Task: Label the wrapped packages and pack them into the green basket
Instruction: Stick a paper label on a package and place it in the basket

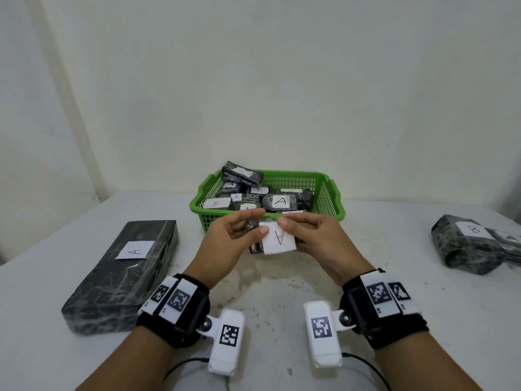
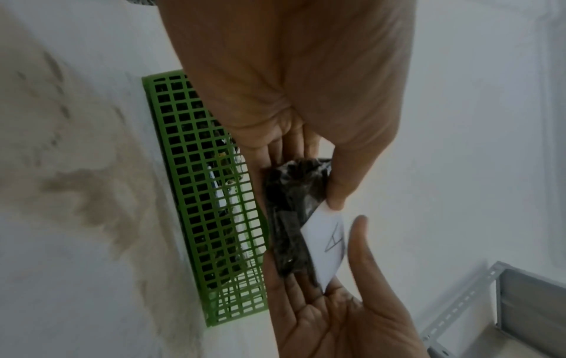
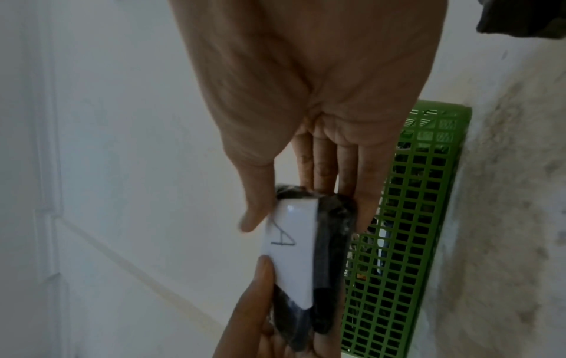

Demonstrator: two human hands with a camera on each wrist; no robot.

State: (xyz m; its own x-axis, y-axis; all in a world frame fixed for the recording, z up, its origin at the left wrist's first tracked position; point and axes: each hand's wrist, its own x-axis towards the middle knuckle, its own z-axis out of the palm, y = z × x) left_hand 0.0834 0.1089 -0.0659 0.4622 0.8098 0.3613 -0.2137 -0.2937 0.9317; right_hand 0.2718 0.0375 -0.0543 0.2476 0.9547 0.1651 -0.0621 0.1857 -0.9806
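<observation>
A small black wrapped package [image 1: 254, 247] is held between both hands just in front of the green basket [image 1: 324, 176]. A white label marked "A" [image 1: 279, 239] lies on its top face. My left hand [image 1: 248, 230] pinches the package, thumb on the label's left corner and fingers underneath. My right hand [image 1: 298, 232] holds the other end, thumb at the label's top edge. In the left wrist view the left thumb [image 2: 337, 193] presses the label [image 2: 327, 247] onto the package [image 2: 291, 218]. In the right wrist view the right thumb [image 3: 257, 213] touches the label [image 3: 294, 247].
Several labelled black packages fill the basket, one leaning on its back left rim. A long black package labelled "A" [image 1: 121, 272] lies at the left. Two more wrapped packages, one marked "B" [image 1: 473, 244], sit at the right edge of the white table [image 1: 282, 283].
</observation>
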